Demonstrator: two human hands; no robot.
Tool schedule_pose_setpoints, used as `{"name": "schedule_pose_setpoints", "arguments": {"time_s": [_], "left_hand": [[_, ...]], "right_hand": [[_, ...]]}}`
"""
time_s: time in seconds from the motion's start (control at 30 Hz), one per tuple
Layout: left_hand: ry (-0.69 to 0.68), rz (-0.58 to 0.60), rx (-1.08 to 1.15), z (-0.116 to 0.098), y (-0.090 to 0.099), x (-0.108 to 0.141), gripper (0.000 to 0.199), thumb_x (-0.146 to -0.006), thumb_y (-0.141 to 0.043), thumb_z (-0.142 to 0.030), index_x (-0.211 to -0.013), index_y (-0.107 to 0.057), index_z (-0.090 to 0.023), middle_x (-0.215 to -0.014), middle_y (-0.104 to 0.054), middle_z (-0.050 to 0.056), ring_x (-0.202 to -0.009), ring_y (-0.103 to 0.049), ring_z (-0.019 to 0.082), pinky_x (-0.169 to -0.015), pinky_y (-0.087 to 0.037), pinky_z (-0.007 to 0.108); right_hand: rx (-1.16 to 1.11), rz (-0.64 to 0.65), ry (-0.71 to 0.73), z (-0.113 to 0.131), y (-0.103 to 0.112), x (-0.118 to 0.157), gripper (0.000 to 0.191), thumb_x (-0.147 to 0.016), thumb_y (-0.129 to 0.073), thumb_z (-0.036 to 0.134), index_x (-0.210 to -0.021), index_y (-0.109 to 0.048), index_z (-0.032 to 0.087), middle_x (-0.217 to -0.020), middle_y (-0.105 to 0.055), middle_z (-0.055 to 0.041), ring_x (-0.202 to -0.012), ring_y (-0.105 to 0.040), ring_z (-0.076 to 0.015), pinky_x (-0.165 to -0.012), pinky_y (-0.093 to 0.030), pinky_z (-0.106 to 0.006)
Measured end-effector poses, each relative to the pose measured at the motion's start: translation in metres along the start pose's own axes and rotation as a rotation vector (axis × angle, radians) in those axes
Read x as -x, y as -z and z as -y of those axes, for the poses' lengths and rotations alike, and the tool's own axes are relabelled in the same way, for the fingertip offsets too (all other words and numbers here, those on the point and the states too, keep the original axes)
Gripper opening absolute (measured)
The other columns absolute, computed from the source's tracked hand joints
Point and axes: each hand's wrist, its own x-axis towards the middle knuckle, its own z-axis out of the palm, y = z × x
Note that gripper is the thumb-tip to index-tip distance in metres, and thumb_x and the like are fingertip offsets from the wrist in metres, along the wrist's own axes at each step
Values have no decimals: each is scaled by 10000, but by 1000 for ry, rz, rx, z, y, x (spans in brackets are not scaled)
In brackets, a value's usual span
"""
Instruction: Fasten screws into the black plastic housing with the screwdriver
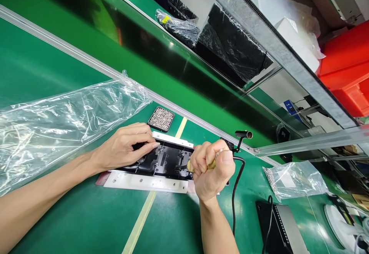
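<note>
A long black plastic housing (165,158) lies in a jig with a white near rail (144,181) and a white far rail (173,139). My left hand (131,146) rests over its left end, the thumb stretched across it and apart from the bent fingers. My right hand (212,165) is wrapped round a soldering iron with a yellowish handle (211,165). The iron's dark tip points left, low over the right part of the housing. Whether the tip touches the plastic, I cannot tell. A black cord runs down from beside my right hand.
Beyond the jig sits a small black tray (160,118) of tiny metal pieces. A clear plastic bag (72,119) spreads at left. An iron stand with a metal tube (243,134) is at right, near another bag (294,181) and a black-and-grey device (281,227).
</note>
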Motion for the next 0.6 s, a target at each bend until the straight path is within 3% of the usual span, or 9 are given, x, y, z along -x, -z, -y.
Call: {"name": "schedule_pose_setpoints", "arguments": {"time_s": [0.3,0.6], "left_hand": [[-7,11,-18,1,-1,0,205,-1197,-728,-182,-998,-770,-206,-899,-712,15,-850,-657,183,-804,-516,356],[-13,3,-26,-1,-1,-2,231,-1205,-717,-195,-978,-760,-202,-884,-704,13,-841,-657,183,-799,-509,360]], "right_hand": [[41,1,-12,0,0,-1,604,-1149,-628,564,-678,-396,265,-499,-276,112,-399,-234,-76,-348,-287,-168],[8,19,4,1,1,-2,595,-1160,-625,519,-683,-387,254,-498,-291,111,-396,-232,-67,-355,-293,-152]]}}
